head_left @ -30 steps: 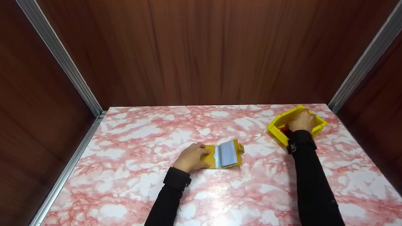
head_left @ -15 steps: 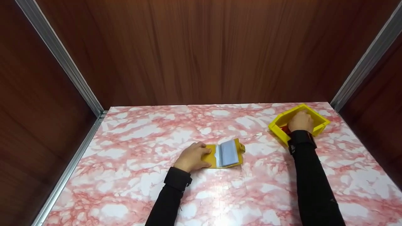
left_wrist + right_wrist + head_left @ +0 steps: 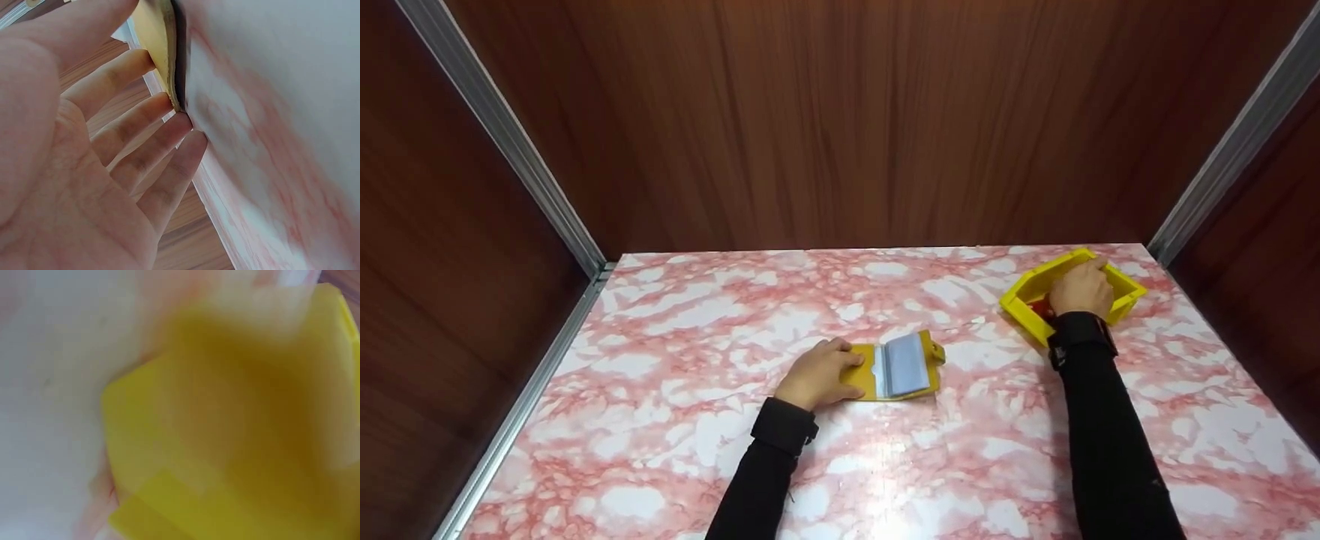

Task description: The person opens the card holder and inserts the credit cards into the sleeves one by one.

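A yellow card holder [image 3: 870,381] lies unfolded on the table, its clear plastic sleeves [image 3: 906,366] showing and a snap tab at its right end. My left hand [image 3: 819,375] rests on the holder's left flap. In the left wrist view the fingers [image 3: 143,121] are fairly straight, their tips at the holder's edge and the tabletop. To the right, my right hand [image 3: 1081,289] reaches down into a yellow bin [image 3: 1024,319]. Something red [image 3: 1041,307] lies in the bin beside that hand, its kind unclear. The right fingertips are hidden, and the right wrist view is blurred.
The pink-and-white marbled table [image 3: 697,450] extends around both hands. Brown wood-grain panels [image 3: 847,135] rise at the back and both sides, with metal rails [image 3: 521,150] along the corners. The bin stands near the table's back right corner.
My right hand has shifted slightly inside the bin, and its knuckles have turned a little. The left hand and card holder stay almost in place.
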A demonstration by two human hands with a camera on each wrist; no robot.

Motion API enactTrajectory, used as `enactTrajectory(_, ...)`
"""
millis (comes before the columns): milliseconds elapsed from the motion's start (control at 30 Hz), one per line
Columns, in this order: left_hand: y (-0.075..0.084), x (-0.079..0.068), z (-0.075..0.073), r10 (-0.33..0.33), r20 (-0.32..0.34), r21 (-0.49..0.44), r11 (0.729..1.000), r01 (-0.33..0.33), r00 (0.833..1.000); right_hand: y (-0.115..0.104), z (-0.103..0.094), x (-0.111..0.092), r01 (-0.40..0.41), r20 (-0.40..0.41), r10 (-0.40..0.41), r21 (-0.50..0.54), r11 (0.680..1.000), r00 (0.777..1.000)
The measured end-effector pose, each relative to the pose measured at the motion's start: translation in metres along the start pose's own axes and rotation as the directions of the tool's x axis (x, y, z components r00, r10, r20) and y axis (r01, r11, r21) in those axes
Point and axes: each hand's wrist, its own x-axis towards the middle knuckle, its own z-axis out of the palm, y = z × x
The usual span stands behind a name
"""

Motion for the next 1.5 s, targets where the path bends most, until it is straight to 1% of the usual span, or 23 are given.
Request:
enactTrajectory(100,0.000,0.001,0.001,0.001,-0.006,0.006,1.000,-0.001,1.000,0.001,-0.004,0.001,-0.050,0.027,0.048,0.057,0.997,0.998)
enactTrajectory(167,0.000,0.001,0.001,-0.001,-0.007,0.009,1.000,0.001,1.000,0.001,-0.005,0.001,-0.067,0.015,0.066,0.085,0.994,0.998)
enactTrajectory(367,0.000,0.001,0.001,-0.006,-0.001,0.006,1.000,0.006,1.000,0.001,-0.006,0.000,-0.063,-0.036,0.069,0.138,0.988,0.997)
enactTrajectory(467,0.000,0.001,0.001,-0.007,0.003,0.007,1.000,0.007,1.000,0.003,-0.009,0.000,-0.068,-0.046,0.080,0.219,0.973,0.996)
enactTrajectory(600,0.001,0.001,0.001,-0.002,0.008,0.005,1.000,0.002,1.000,0.008,-0.013,-0.002,-0.061,-0.074,0.092,0.343,0.937,0.993)
enactTrajectory(733,0.002,0.001,0.001,0.010,0.005,0.009,1.000,-0.010,1.000,0.011,-0.016,-0.009,-0.020,-0.133,0.088,0.445,0.895,0.987)
enactTrajectory(833,0.002,0.000,0.001,0.009,0.003,0.010,1.000,-0.009,1.000,0.008,-0.020,-0.017,-0.016,-0.117,0.087,0.507,0.862,0.989)
enactTrajectory(933,0.001,0.000,0.000,0.003,0.002,0.001,1.000,-0.003,1.000,0.001,-0.025,-0.025,-0.055,-0.040,0.094,0.564,0.824,0.995)
enactTrajectory(967,0.001,0.000,0.000,0.000,0.004,-0.006,1.000,0.000,1.000,-0.002,-0.027,-0.028,-0.062,-0.031,0.098,0.580,0.812,0.995)
enactTrajectory(1067,0.000,0.000,-0.001,-0.008,0.007,-0.026,1.000,0.008,1.000,-0.010,-0.031,-0.036,-0.070,-0.019,0.105,0.626,0.777,0.994)
enactTrajectory(1167,-0.001,-0.001,-0.003,-0.016,0.011,-0.037,0.999,0.016,1.000,-0.018,-0.033,-0.043,-0.065,-0.029,0.112,0.657,0.751,0.993)
enactTrajectory(1300,-0.001,-0.001,-0.003,-0.010,0.003,-0.038,0.999,0.010,1.000,-0.028,-0.030,-0.053,-0.071,-0.012,0.110,0.693,0.717,0.994)
enactTrajectory(1367,0.000,-0.001,-0.003,-0.004,-0.003,-0.041,0.999,0.004,1.000,-0.033,-0.026,-0.058,-0.063,-0.016,0.103,0.701,0.710,0.995)
enactTrajectory(1400,0.000,-0.001,-0.003,-0.002,-0.004,-0.042,0.999,0.002,1.000,-0.036,-0.023,-0.061,-0.055,-0.023,0.099,0.697,0.715,0.995)
enactTrajectory(1500,0.002,-0.001,-0.002,0.006,-0.005,-0.044,0.999,-0.007,1.000,-0.044,-0.015,-0.069,-0.025,-0.045,0.073,0.659,0.752,0.996)
